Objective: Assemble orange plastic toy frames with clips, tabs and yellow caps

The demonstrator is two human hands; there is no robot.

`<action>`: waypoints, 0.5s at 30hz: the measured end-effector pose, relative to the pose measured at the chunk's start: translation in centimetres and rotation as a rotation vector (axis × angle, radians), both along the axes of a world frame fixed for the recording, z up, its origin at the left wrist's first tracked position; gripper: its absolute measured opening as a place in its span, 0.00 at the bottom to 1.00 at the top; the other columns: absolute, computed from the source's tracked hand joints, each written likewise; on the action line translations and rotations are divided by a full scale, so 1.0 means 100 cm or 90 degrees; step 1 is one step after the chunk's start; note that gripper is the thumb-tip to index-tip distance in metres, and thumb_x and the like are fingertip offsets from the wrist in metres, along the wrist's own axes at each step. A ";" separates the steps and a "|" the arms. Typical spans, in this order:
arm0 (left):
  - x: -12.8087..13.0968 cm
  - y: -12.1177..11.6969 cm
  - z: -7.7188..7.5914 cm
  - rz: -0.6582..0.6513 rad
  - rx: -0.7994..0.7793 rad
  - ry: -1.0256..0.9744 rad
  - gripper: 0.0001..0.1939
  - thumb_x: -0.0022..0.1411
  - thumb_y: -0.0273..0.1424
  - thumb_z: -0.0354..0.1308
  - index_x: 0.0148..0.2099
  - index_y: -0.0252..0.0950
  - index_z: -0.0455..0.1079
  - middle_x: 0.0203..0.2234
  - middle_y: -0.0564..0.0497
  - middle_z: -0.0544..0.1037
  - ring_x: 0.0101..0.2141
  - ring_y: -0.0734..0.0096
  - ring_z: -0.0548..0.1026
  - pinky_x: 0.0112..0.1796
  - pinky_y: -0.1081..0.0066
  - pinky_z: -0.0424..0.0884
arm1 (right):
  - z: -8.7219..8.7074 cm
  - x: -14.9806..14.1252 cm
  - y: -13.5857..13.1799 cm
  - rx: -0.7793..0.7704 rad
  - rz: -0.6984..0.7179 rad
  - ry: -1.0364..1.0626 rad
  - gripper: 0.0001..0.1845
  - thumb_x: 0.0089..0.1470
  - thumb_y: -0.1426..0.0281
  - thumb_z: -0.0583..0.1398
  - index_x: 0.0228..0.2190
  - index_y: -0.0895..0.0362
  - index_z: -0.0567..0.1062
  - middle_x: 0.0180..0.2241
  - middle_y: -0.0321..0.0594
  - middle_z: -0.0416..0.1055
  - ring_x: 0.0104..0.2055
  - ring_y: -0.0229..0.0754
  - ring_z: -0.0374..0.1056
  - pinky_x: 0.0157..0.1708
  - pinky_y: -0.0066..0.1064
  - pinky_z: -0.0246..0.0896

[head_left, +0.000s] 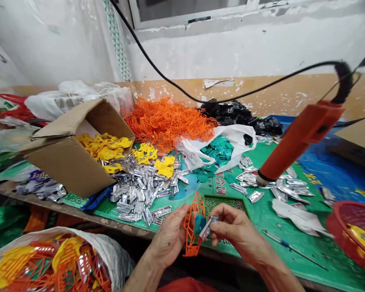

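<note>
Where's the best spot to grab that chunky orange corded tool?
Wrap the fingers around the middle of the thick orange barrel, coming from above on its upper side. The barrel is the widest part and leans with its upper end raised. Stay clear of the black-ringed lower tip among the silver foil packets, and the black cord at the top.

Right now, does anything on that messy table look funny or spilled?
Yes. The cardboard box lies tipped on its side, and yellow plastic pieces spill from its open end. More of them lie outside it among the silver packets, which looks like a spill.
</note>
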State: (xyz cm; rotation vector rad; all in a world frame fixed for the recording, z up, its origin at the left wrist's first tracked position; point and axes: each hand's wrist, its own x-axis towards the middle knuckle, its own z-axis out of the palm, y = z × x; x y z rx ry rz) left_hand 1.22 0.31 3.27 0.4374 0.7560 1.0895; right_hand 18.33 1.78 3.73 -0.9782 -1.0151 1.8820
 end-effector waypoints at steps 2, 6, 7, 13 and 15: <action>-0.002 0.001 -0.001 0.003 -0.023 -0.015 0.16 0.55 0.40 0.67 0.38 0.31 0.78 0.27 0.48 0.81 0.26 0.67 0.77 0.30 0.70 0.74 | -0.004 -0.004 0.001 -0.012 -0.019 0.004 0.20 0.38 0.63 0.72 0.29 0.60 0.72 0.22 0.37 0.75 0.21 0.35 0.70 0.23 0.26 0.69; -0.003 0.004 -0.003 -0.017 -0.064 -0.061 0.16 0.57 0.41 0.65 0.39 0.30 0.78 0.27 0.47 0.82 0.28 0.66 0.78 0.33 0.69 0.74 | -0.013 -0.007 0.001 -0.027 -0.060 0.022 0.22 0.36 0.64 0.73 0.31 0.60 0.73 0.23 0.36 0.75 0.21 0.35 0.70 0.21 0.27 0.69; -0.002 0.004 -0.003 -0.020 -0.071 -0.069 0.17 0.58 0.41 0.64 0.39 0.30 0.78 0.28 0.47 0.82 0.29 0.65 0.78 0.35 0.69 0.74 | -0.015 -0.008 0.001 -0.031 -0.071 0.029 0.22 0.36 0.64 0.74 0.32 0.60 0.74 0.23 0.36 0.75 0.20 0.35 0.69 0.21 0.28 0.69; -0.003 0.006 -0.004 -0.002 -0.059 -0.071 0.13 0.57 0.37 0.66 0.39 0.32 0.78 0.27 0.48 0.82 0.29 0.65 0.79 0.39 0.66 0.74 | -0.016 -0.010 0.003 -0.078 -0.117 0.111 0.21 0.34 0.68 0.74 0.32 0.61 0.76 0.21 0.37 0.74 0.18 0.35 0.68 0.19 0.26 0.68; -0.006 0.006 -0.007 0.006 -0.038 -0.095 0.12 0.57 0.35 0.66 0.41 0.33 0.78 0.30 0.48 0.83 0.31 0.64 0.79 0.41 0.65 0.74 | -0.017 -0.010 0.004 -0.096 -0.152 0.153 0.20 0.35 0.69 0.74 0.31 0.60 0.75 0.20 0.36 0.73 0.18 0.34 0.68 0.19 0.25 0.68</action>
